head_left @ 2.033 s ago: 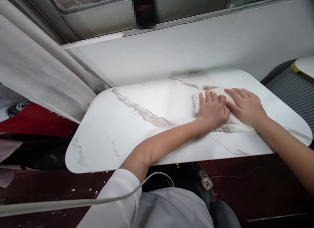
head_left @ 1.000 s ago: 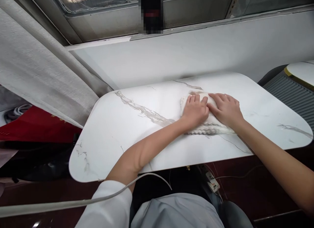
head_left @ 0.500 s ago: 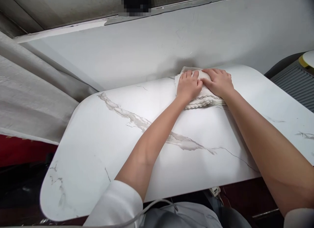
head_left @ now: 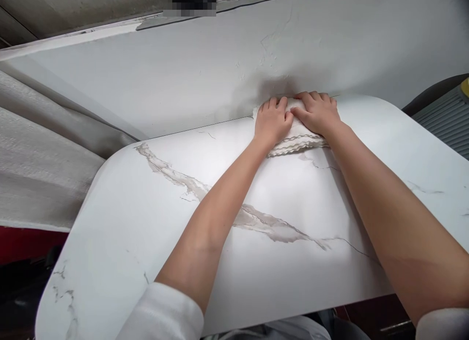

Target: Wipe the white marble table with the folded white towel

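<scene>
A folded cream-white cloth (head_left: 293, 127) with wavy stitched edges lies in several layers on the marble-patterned table (head_left: 154, 223), at its far edge by the wall. My left hand (head_left: 273, 119) presses on the cloth's left part, its fingers bent over the far side. On the right part rests my right hand (head_left: 318, 113), gripping the cloth from above with the thumb turned inward. Both thumbs come close together over the middle of the cloth. The fingertips and the cloth's far edge are partly hidden.
A pale wall (head_left: 205, 71) rises right behind the table. To the left hangs a light curtain (head_left: 40, 159) near the rounded table corner. At the far right stands a grey ribbed object (head_left: 445, 122) with a yellow part. A pixelated dark patch (head_left: 192, 0) is at the top.
Both hands and the cloth have moved slightly away from me, closer to the wall. The camera view has shifted a little as well. The hold on the cloth looks the same.
</scene>
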A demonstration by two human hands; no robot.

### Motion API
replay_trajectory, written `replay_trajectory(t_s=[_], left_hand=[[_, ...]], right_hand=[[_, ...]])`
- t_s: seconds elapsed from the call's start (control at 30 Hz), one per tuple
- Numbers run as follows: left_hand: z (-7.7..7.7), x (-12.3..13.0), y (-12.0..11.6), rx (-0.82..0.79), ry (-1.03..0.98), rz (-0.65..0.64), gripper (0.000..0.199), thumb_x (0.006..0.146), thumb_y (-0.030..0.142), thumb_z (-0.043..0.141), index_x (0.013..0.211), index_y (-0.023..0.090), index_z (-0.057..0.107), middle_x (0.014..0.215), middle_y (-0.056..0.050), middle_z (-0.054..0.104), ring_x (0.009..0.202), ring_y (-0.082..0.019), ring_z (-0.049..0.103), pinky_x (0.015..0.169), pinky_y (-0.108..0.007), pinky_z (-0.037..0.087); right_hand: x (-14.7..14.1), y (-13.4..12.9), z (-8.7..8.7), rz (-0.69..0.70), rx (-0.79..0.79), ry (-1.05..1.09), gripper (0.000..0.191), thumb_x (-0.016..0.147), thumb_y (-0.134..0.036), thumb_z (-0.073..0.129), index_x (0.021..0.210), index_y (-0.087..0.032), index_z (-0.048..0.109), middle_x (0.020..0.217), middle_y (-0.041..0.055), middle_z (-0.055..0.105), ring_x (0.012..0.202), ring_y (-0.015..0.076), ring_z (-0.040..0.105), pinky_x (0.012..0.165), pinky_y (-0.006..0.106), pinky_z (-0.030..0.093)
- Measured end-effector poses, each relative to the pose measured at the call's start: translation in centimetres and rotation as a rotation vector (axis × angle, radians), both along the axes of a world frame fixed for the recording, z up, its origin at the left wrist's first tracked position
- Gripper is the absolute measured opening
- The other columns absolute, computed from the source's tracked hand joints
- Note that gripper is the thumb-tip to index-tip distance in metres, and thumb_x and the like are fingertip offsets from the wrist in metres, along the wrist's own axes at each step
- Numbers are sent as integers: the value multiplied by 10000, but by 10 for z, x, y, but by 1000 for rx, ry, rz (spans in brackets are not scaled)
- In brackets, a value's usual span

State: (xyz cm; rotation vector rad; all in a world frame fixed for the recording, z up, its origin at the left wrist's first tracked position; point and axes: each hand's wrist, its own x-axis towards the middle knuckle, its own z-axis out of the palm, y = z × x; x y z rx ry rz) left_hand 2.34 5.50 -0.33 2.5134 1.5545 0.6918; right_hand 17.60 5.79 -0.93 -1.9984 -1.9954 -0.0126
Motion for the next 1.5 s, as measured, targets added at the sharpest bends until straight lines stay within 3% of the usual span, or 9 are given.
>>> replay_trajectory(t_s=[0.23,0.37,0.53,0.87,1.13,1.3,1.5], left_hand=[[-4,-10,-10,18,6,23,240,1011,215,421,1202,198,565,1259,-127,598,1247,-277,541,1090,-387,371],[-8,-21,-29,78,1,38,241,1004,214,429,1192,165,572,1260,-157,609,1231,-296,550,1091,-419,373],[-3,-30,-79,73,114,57,315,1005,220,415,1251,88,562,1312,-205,594,1268,-311,525,1122,-427,339],[5,-45,-195,93,264,-83,322,998,257,385,1230,89,533,1266,-221,599,1245,-350,522,1088,-486,353],[15,-82,-265,91,413,-144,331,968,286,420,1201,80,535,1218,-236,613,1221,-378,542,1066,-512,393],[19,-111,-281,101,443,-137,310,956,250,427,1186,82,548,1132,-215,634,1137,-355,581,1021,-495,431],[20,-138,-276,119,434,-77,268,951,215,425,1142,102,574,1052,-178,627,1049,-327,595,963,-463,462]], right_hand=[[-13,-19,-3,44,13,-35,575,969,-501,279,1450,-252,472,1469,121,498,1338,376,402,1094,590,294],[-26,-39,0,86,-7,-21,608,967,-496,273,1471,-211,456,1501,129,466,1372,373,366,1123,596,262],[-38,-83,3,107,-51,-20,628,969,-499,264,1494,-198,430,1530,133,438,1419,372,319,1145,594,242],[-53,-212,0,31,4,-47,608,997,-487,234,1486,-194,446,1520,148,453,1433,393,316,1134,628,255],[-93,-289,1,41,45,-150,584,1023,-423,253,1501,-157,455,1510,182,465,1426,418,328,1130,641,269],[-123,-304,7,80,8,-200,580,1029,-391,283,1525,-135,440,1514,207,455,1419,446,335,1119,648,282],[-147,-288,11,131,-68,-160,595,1034,-411,249,1548,-151,400,1541,185,427,1437,460,301,1124,671,259]])
